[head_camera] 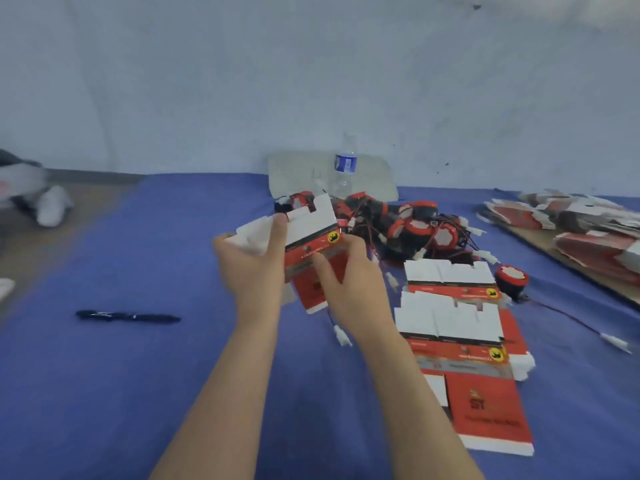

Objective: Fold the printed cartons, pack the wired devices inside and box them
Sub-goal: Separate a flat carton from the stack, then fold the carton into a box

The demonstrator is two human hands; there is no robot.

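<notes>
Both hands hold one red and white printed carton (313,233) above the blue cloth, its white flaps pointing up and away. My left hand (252,261) grips its left side, thumb on the white flap. My right hand (349,271) grips its red lower part from the right. Behind it lies a heap of red and black wired devices (412,226) with white plugs. One single device (512,277) sits to the right, its wire trailing right. Flat cartons (460,327) lie spread out to the right of my right forearm.
A black pen (128,317) lies on the blue cloth (173,375) at the left. A clear water bottle (344,168) stands by the wall on a pale mat. More flat cartons (588,230) are stacked on a board at the far right. A shoe lies at the far left.
</notes>
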